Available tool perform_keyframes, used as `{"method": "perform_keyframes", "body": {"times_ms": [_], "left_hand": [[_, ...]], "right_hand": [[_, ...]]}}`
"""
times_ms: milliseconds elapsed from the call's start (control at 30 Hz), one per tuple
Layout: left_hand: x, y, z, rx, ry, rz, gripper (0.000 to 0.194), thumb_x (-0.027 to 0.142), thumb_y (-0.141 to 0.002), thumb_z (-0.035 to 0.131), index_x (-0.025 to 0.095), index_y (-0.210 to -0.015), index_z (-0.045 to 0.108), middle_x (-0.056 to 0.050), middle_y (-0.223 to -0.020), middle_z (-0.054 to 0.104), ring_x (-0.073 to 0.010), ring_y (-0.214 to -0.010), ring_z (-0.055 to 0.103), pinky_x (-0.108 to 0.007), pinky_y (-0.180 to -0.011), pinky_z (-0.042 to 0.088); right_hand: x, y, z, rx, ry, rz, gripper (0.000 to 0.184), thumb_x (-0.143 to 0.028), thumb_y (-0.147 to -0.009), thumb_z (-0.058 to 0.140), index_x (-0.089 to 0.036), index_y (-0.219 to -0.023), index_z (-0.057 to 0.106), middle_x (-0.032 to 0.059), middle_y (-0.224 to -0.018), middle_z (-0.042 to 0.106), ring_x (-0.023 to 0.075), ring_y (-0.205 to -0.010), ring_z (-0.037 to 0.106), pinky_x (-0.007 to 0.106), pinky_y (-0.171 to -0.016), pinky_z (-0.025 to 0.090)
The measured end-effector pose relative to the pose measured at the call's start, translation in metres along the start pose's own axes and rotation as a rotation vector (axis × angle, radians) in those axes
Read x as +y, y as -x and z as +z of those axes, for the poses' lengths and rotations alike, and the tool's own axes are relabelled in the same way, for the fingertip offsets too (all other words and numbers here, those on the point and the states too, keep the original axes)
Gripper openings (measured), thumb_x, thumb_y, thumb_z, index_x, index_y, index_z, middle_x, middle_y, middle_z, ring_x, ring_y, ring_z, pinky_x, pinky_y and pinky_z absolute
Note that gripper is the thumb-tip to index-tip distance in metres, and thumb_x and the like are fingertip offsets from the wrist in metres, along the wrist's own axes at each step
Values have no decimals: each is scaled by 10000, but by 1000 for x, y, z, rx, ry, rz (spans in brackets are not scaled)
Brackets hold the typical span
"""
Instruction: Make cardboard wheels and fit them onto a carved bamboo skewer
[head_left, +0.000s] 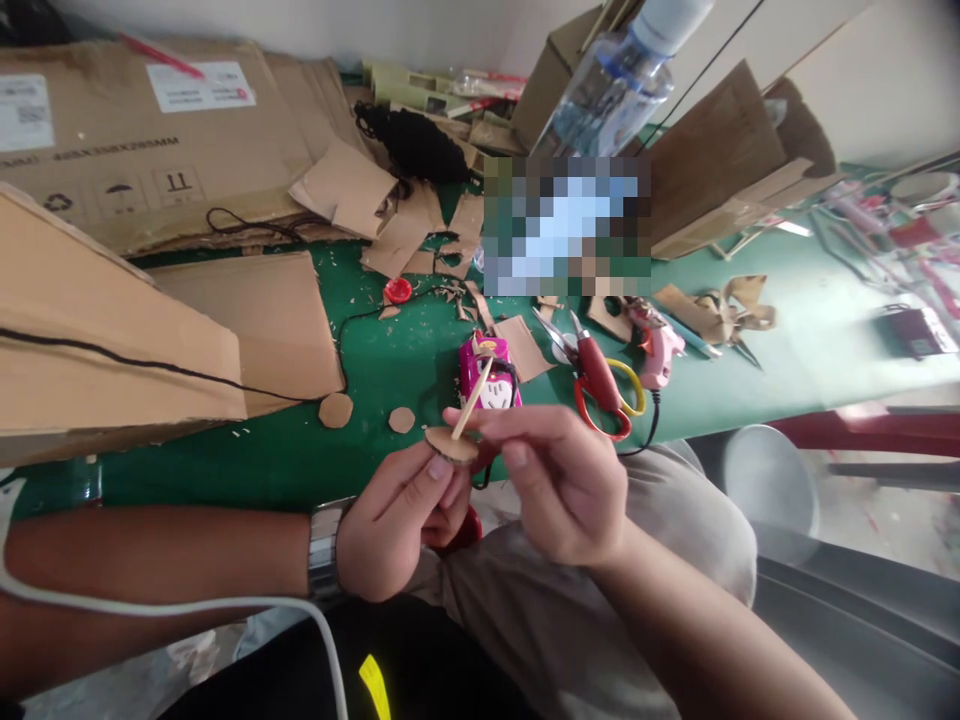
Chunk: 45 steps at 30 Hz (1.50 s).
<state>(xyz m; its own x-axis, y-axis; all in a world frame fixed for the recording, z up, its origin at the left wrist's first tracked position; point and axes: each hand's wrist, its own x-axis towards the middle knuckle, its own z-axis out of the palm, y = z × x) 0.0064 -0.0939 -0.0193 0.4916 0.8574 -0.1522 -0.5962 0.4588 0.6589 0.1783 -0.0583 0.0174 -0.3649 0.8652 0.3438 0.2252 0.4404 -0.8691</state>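
My left hand [394, 515] pinches a small cardboard disc [442, 440] between thumb and fingers, above the table's near edge. A pale wooden stick [475, 395] stands tilted up from the disc. Close by on the right is my right hand [574, 485], its index finger stretched out behind the stick and its thumb held apart. Whether that fingertip touches the stick or the disc I cannot tell. Just beyond the hands lies a pink and white power socket [491, 375]. Two loose cardboard discs, one larger [335, 410] and one smaller [401, 420], rest to the left.
Scissors [628, 385], pliers with red grips [596, 375] and a pink glue gun [656, 345] lie on the green table [397, 350], right of the socket. A red cap [397, 290] and cardboard scraps are scattered behind. Large cardboard pieces [112, 340] stand at left.
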Motion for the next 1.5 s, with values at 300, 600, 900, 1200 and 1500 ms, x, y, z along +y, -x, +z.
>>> {"method": "perform_keyframes", "body": {"times_ms": [300,600,900,1200,1500], "left_hand": [[-6,20,-10,-300,-351,139,476,524,-1110,361,213,-769,479,9,-629,422,-115,-525,378,-294,-538,307],[-7,16,-10,-261,-321,153,479,477,-1126,352,207,-750,475,19,-599,420,-105,-515,396,-277,-539,315],[-14,18,-4,-107,-174,147,418,472,-1118,408,213,-795,467,44,-586,387,-82,-461,326,-232,-453,248],[-13,13,-1,-38,-10,-109,469,611,-1068,474,229,-800,436,94,-528,306,-73,-436,221,-203,-404,165],[-9,10,1,-26,-2,-131,478,623,-1056,491,231,-790,429,106,-508,299,-67,-423,212,-191,-393,176]], "right_hand": [[18,-16,24,-345,532,-202,312,-60,-1066,480,-142,-1257,714,141,-1323,762,222,-1099,765,317,-845,675],[20,-28,47,-661,817,-91,225,-150,-1046,598,-149,-1226,733,130,-1156,758,227,-881,698,316,-642,626],[-3,-29,1,-113,229,14,209,-153,-1037,647,-201,-1172,800,85,-1127,775,183,-948,779,298,-825,676],[-11,-30,-13,125,-307,390,200,-274,-1017,736,-218,-1185,830,54,-1063,864,168,-756,826,274,-679,733],[-9,-27,-10,112,-360,409,230,-258,-1028,714,-231,-1230,822,57,-1153,853,204,-885,847,286,-703,745]]}}
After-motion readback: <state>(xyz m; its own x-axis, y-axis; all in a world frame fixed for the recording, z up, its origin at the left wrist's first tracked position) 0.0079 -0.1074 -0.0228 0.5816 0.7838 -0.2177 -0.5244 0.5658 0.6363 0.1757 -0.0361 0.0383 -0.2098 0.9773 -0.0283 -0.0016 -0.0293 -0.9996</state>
